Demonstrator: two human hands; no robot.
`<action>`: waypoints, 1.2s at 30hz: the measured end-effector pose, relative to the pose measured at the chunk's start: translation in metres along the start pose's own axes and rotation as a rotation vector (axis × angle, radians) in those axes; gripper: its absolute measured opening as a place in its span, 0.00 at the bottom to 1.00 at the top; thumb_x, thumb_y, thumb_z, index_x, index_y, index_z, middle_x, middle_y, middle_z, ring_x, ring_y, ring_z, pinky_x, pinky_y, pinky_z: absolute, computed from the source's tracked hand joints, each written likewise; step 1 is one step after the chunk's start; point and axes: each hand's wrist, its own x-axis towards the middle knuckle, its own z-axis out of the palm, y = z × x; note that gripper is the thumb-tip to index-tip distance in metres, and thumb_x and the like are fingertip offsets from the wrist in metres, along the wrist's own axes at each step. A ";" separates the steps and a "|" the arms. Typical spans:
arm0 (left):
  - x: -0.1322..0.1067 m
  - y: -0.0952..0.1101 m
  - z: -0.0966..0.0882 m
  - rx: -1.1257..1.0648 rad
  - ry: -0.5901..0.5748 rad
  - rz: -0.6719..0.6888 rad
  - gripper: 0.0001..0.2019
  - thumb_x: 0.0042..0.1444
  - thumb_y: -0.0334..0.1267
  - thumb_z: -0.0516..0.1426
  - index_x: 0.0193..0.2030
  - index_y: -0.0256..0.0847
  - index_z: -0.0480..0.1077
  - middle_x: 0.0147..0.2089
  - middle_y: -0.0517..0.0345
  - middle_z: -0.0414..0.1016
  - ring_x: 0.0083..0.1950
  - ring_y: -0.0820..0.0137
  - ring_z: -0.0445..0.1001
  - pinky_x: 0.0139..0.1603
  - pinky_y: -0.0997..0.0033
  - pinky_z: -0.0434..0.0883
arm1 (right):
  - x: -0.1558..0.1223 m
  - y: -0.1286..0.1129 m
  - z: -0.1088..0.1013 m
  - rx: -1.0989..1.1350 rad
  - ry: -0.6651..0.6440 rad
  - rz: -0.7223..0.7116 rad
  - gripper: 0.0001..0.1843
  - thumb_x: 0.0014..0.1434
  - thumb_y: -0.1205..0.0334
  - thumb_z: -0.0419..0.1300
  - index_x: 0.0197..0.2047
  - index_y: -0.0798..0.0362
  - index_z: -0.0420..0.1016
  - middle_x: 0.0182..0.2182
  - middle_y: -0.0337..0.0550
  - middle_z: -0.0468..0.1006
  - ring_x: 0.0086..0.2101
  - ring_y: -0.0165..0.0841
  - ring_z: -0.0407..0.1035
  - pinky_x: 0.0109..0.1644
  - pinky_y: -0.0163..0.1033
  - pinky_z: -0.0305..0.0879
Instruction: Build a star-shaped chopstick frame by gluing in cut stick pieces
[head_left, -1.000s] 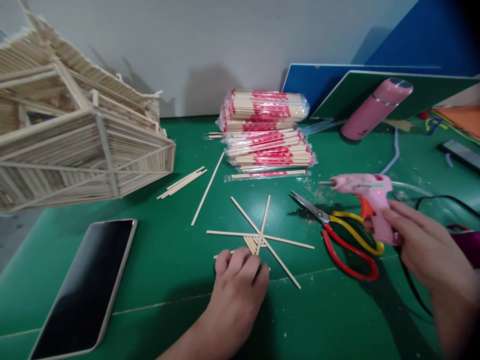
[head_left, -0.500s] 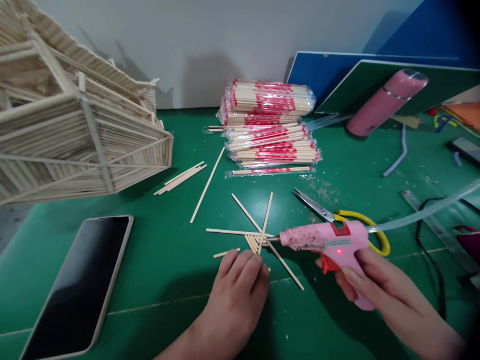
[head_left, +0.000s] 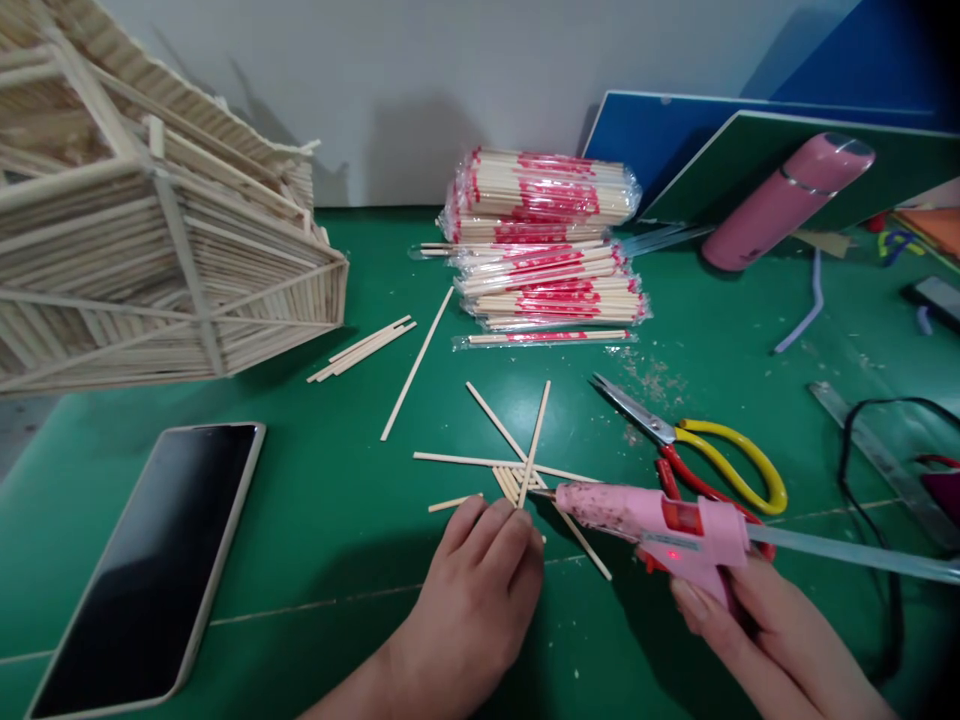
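Note:
In my right hand (head_left: pixel 765 625) is a pink hot glue gun (head_left: pixel 652 520) with a small red light on and a clear glue stick (head_left: pixel 855 555) out of its back. Its nozzle points left at a cluster of crossed wooden chopsticks (head_left: pixel 534 440) on the table. My left hand (head_left: pixel 480 590) is closed at the near side of that cluster, its curled fingertips at the short sticks; the exact grip is hidden under the fingers. A short stick piece (head_left: pixel 450 504) lies just left of these fingers. Behind the glue gun lie scissors (head_left: pixel 652 425) with yellow and red handles.
Wrapped chopstick bundles (head_left: pixel 547 240) are stacked at the back. A large stick-built model (head_left: pixel 180 260) stands at left, above a phone (head_left: pixel 150 570). Loose chopsticks (head_left: pixel 364 350) lie between. A pink bottle (head_left: pixel 787 205), a ruler (head_left: pixel 877 455) and a black cable (head_left: pixel 847 470) are at right.
The glue gun has tilted and dropped slightly, its back end lower and its nozzle slightly nearer me; more of the scissors shows. My left hand stays at the sticks. The view has shifted slightly.

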 end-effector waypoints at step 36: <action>0.003 0.001 0.000 0.048 -0.024 -0.015 0.11 0.58 0.29 0.45 0.35 0.37 0.67 0.35 0.57 0.70 0.40 0.69 0.67 0.49 0.63 0.64 | 0.009 -0.013 0.000 -0.010 -0.011 -0.018 0.17 0.59 0.58 0.47 0.52 0.45 0.54 0.47 0.43 0.69 0.44 0.32 0.67 0.47 0.33 0.65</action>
